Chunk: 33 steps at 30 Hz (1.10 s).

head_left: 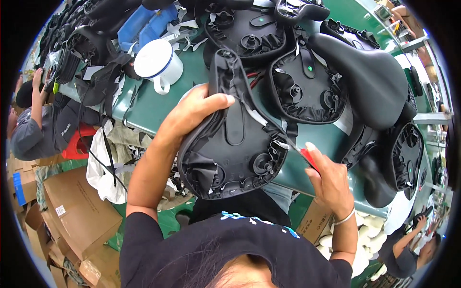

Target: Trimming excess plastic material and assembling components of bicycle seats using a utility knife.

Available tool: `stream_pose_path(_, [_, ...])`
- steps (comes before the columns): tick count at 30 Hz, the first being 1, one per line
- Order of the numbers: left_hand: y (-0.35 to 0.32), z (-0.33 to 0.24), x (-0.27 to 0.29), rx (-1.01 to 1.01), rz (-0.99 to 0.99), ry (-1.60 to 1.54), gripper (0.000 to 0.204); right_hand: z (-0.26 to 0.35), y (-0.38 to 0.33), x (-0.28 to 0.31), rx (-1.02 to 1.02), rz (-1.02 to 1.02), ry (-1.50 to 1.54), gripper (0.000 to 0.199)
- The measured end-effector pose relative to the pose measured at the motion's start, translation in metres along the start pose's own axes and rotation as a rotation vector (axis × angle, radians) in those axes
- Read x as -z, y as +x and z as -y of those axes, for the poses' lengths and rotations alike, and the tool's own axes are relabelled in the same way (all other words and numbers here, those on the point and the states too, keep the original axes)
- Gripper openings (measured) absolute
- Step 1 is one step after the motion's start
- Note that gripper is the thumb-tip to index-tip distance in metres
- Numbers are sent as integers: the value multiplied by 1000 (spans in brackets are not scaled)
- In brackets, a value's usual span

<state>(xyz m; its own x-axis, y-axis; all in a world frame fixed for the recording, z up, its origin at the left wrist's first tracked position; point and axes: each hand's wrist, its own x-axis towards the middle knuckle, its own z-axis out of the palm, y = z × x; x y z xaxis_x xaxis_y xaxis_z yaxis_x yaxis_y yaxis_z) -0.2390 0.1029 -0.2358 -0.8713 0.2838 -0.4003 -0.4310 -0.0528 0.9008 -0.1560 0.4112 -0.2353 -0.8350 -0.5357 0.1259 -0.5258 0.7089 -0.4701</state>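
Observation:
A black bicycle saddle [240, 156] lies underside up in front of me, its narrow nose pointing away and its cover edge folded over the rim. My left hand [199, 109] is closed around the left side of the nose, with the thumb pressed on the inner edge. At the saddle's right rim, my right hand [330, 180] grips a red-handled tool [309, 159] with a thin metal end. That end reaches the folded cover edge near some pale loose strips [279, 145]. Whether the tool is a knife or scissors, I cannot tell.
Several more black saddles [367, 79] crowd the green table [192, 57] ahead and right. A white mug [156, 60] and blue bins [144, 26] stand at the left. Cardboard boxes [79, 206] fill the lower left floor. Other people [41, 125] sit at both sides.

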Motion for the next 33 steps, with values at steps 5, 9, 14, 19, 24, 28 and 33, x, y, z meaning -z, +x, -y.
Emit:
stream_pose_path(5, [12, -12, -6, 57, 57, 202, 37, -6, 20, 12, 184, 51, -272, 66])
stream_pose_path(9, [17, -7, -1, 52, 61, 223, 38, -1, 14, 12, 142, 174, -332, 69])
stream_pose_path(14, [-1, 13, 4, -13, -133, 191, 35, 35, -16, -24, -165, 149, -220, 73])
stream_pose_path(19, [-38, 36, -14, -91, -327, -75, 32, 73, -44, -43, -353, 32, -10, 69])
stream_pose_path(24, [-66, 51, -15, -119, -442, -114, 28, 58, -59, -39, -471, -64, 209, 61])
stream_pose_path(28, [-69, 62, -26, -161, -438, -217, 31, 46, 5, -40, -231, -485, 346, 65])
stream_pose_path(33, [-66, 86, -27, -374, -690, -65, 45, 22, 51, -29, -336, -427, 452, 54])
